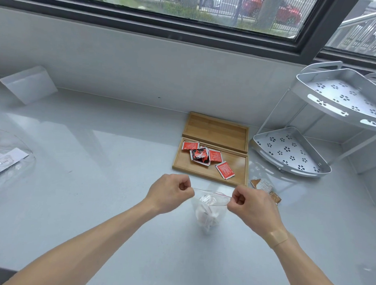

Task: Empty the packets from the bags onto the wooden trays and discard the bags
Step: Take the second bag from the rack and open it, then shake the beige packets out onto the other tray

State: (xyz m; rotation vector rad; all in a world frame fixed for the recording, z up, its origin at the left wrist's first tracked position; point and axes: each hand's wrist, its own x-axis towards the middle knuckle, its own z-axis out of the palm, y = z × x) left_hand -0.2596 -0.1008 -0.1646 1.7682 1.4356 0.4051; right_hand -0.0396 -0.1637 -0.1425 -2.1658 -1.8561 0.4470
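A clear zip bag (209, 209) with a red seal strip hangs between my hands above the counter, white packets bunched inside it. My left hand (170, 193) pinches the bag's left top corner and my right hand (250, 203) pinches the right top corner, stretching the mouth taut. Just beyond, the near wooden tray (237, 171) holds several red packets (224, 169) and a black-and-red one (199, 156). A second wooden tray (217, 130) lies behind it with nothing in it.
Another bag of brown-and-white packets (264, 186) lies right of the near tray. A two-tier metal corner rack (293, 152) stands at the right. Clear plastic with a white label (5, 161) sits at the far left, and a frosted holder (28, 83) leans against the wall.
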